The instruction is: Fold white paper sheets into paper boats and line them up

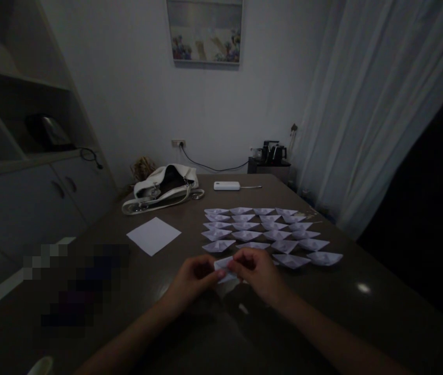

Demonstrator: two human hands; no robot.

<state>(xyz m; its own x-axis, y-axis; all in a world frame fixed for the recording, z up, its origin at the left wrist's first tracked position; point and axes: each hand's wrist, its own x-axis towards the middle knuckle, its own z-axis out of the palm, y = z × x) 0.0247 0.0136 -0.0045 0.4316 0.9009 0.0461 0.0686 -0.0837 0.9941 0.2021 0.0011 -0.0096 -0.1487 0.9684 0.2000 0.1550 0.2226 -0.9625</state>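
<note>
A small piece of folded white paper (225, 264) is held above the dark table between both hands. My left hand (192, 278) pinches its left side, thumb pressed on the near face. My right hand (258, 271) grips the right side with thumb and fingers together. Just beyond the hands, several folded paper boats (245, 235) stand in rows on the table. The fingers hide part of the folded paper and some of the nearest boats.
A square white paper sheet (154, 236) lies left of the boats. Behind it sits a white handbag (162, 187), and a white power bank (226, 186) with a short cable lies at the table's far end. A curtain (346, 104) hangs at the right.
</note>
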